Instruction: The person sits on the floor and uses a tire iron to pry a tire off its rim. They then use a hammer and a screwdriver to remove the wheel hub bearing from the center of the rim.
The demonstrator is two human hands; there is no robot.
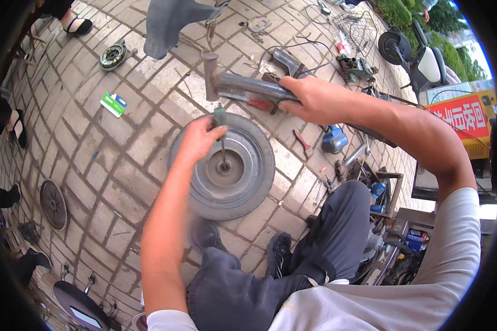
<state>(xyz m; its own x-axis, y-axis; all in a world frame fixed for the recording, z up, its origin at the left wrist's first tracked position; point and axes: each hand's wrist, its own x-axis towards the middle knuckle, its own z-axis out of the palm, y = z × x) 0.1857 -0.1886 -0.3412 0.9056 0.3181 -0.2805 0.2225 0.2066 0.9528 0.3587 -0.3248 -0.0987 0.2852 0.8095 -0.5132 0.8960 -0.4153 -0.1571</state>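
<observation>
My left hand (201, 135) holds a green-handled screwdriver (220, 115), its thin shaft upright over the hub of a tyred wheel (182, 174) lying flat between my feet. My right hand (301, 99) grips a dark, rusty metal frame tube (246, 87), which ends in a short vertical cylinder (211, 74) just above the screwdriver handle. A grey plastic panel (171, 25) is beyond the cylinder. A red-handled tool (302, 142) and a blue power tool (334, 139) lie on the paving right of the wheel.
People's feet (77, 23) show along the left. Round metal parts (113, 55), a disc (52, 204) and a green card (113, 103) lie on the paving (121, 165). A parked scooter (428, 69), wire basket (350, 27), yellow machine (480, 149) and tool rack (389, 176) line the right.
</observation>
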